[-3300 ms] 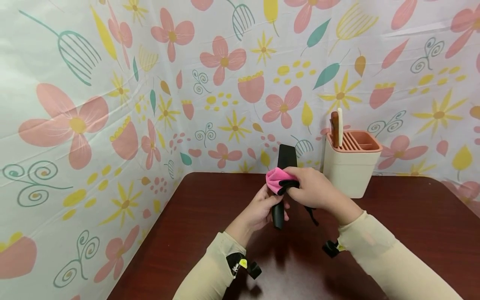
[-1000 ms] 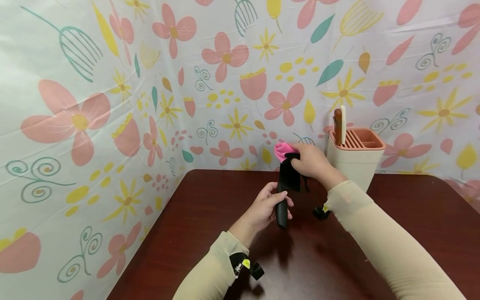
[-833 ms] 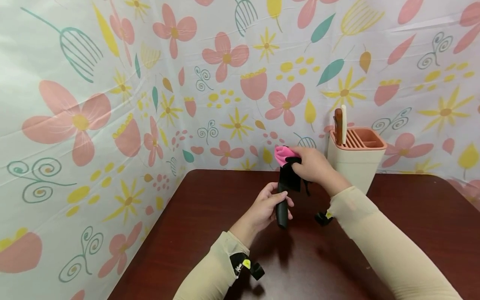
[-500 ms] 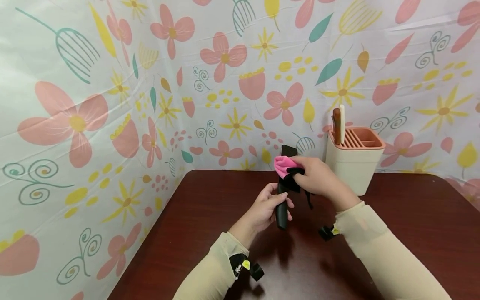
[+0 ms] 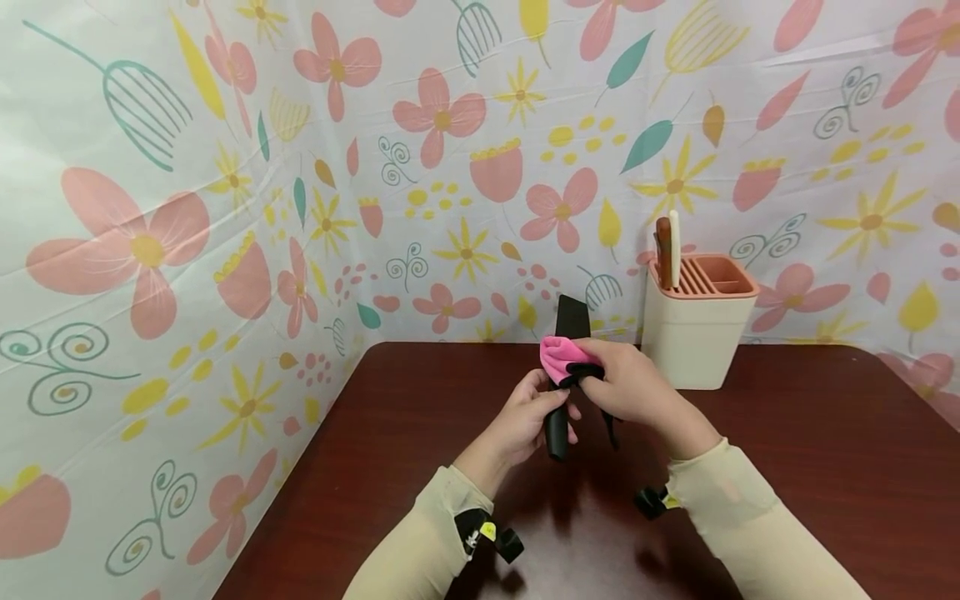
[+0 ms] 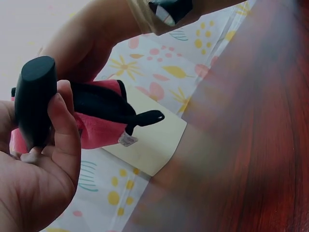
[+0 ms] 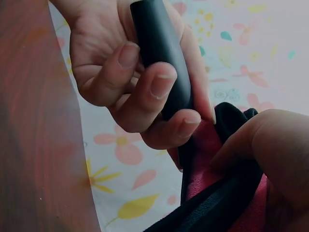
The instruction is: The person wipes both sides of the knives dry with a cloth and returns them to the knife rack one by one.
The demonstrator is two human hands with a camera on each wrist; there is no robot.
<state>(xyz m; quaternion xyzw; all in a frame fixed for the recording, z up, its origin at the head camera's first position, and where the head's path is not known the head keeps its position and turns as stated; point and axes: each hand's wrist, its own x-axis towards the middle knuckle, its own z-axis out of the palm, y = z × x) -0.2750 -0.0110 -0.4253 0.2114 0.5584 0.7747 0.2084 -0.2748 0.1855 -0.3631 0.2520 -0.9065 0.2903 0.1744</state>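
Observation:
My left hand (image 5: 517,425) grips the black handle of a kitchen knife (image 5: 573,315), its wide dark blade pointing up and away over the table. In the right wrist view, the fingers of that hand curl round the handle (image 7: 161,53). A pink cloth (image 5: 558,357) with black edging is folded over the lower blade, near the handle. My right hand (image 5: 633,387) pinches the cloth against the blade from the right. A black hanging loop (image 6: 147,117) sticks out from the cloth in the left wrist view. Cloth and fingers hide the blade's lower part.
A cream knife block (image 5: 693,342) with an orange slotted top stands at the back right of the dark red-brown table (image 5: 390,467). A brown handle (image 5: 664,250) and a white handle (image 5: 675,248) rise from its slots. A flower-print curtain (image 5: 450,183) hangs behind and at the left.
My right hand was near the blade's tip with the cloth about a second ago; it has since slid down to the handle end, uncovering the tip. The left hand keeps its grip.

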